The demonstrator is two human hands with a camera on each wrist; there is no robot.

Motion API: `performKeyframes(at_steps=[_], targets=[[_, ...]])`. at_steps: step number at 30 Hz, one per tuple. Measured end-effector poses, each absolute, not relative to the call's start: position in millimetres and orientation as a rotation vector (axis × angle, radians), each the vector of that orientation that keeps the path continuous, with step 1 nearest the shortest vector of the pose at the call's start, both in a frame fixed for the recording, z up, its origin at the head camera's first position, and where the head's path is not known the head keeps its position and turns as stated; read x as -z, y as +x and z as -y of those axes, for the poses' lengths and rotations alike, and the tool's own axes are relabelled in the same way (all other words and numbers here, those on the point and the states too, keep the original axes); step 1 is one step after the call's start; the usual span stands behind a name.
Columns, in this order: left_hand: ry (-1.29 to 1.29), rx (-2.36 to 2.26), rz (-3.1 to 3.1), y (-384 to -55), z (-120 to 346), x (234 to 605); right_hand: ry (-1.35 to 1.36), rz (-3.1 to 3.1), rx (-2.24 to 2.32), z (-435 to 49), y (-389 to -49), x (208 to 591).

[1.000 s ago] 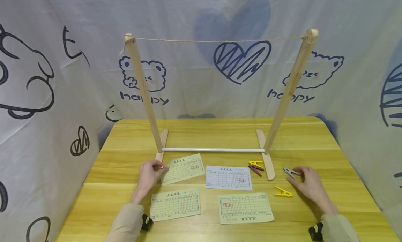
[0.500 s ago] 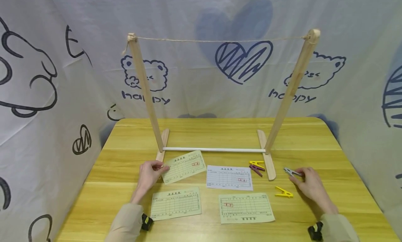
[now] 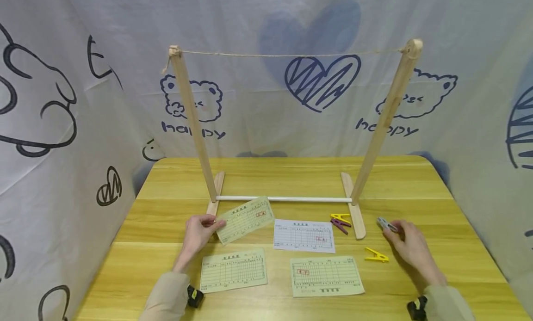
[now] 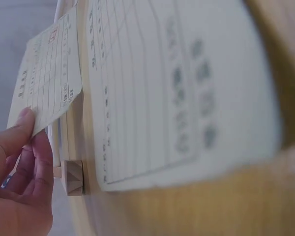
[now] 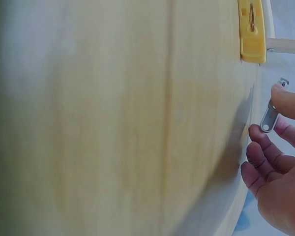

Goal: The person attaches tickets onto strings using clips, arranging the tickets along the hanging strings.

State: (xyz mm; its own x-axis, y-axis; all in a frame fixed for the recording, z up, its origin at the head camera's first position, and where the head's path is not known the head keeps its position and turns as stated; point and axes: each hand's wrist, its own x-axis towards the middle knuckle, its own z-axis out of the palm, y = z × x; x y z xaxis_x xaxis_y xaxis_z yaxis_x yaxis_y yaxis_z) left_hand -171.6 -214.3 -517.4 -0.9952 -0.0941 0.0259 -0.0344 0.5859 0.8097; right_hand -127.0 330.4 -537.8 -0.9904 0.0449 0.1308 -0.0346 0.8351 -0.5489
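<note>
My left hand (image 3: 198, 234) pinches the left edge of a pale green printed slip (image 3: 246, 220) between thumb and fingers. The slip's far end is tilted up and overlaps the white bar of the stand in the head view. At the right, my right hand (image 3: 410, 247) holds a grey clothespin (image 3: 387, 224) between thumb and fingers; in the right wrist view the clothespin (image 5: 269, 117) shows over the fingertips. A yellow clothespin (image 3: 376, 255) lies just left of that hand. Another yellow clothespin (image 3: 340, 216) and a purple one (image 3: 340, 226) lie by the stand's right foot.
A wooden stand with two posts (image 3: 385, 117) and a string (image 3: 287, 55) across its top stands behind the slips. On the table (image 3: 175, 182) lie a white slip (image 3: 304, 236), a green slip (image 3: 233, 271) at left and another green slip (image 3: 326, 277) at right.
The slip in my left hand has lifted and tilted, its right end rising toward the white bar. The grey clothespin has turned in my right hand, and its two halves look closer together.
</note>
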Motion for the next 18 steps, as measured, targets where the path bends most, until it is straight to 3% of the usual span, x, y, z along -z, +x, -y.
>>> performKeyframes(at_steps=[18], targets=[[0.256,1.961,2.468,-170,205,509,-0.133,2.588,-1.179,-310,-125,528]])
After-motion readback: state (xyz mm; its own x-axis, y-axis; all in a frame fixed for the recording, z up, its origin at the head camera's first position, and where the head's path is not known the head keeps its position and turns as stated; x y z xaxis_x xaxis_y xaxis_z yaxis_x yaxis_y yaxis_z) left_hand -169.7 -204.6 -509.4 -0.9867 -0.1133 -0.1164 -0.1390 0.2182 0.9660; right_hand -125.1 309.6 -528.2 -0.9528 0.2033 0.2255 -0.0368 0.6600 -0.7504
